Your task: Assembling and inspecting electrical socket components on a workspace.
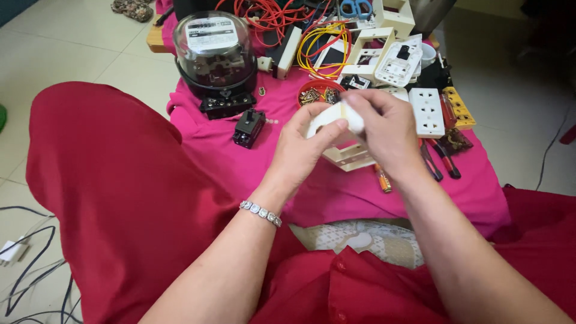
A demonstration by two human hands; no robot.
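A tiled floor (72, 54) lay around a low bench draped in a pink cloth (336, 192), crowded with electrical parts. Both hands met above the cloth: the left hand (300, 147) and the right hand (387, 129) had their fingers closed together on a small white plastic switch part (336, 117), held just above a cream frame (348, 157) lying on the cloth. A glass-domed electricity meter (215, 51) stood at the far left, a small black breaker (249, 128) beside it, a red bowl of screws (321, 93) behind the hands, a white socket plate (427, 111) to the right. It looked like fitting or prising the piece, which would call for a steady pinch and careful alignment
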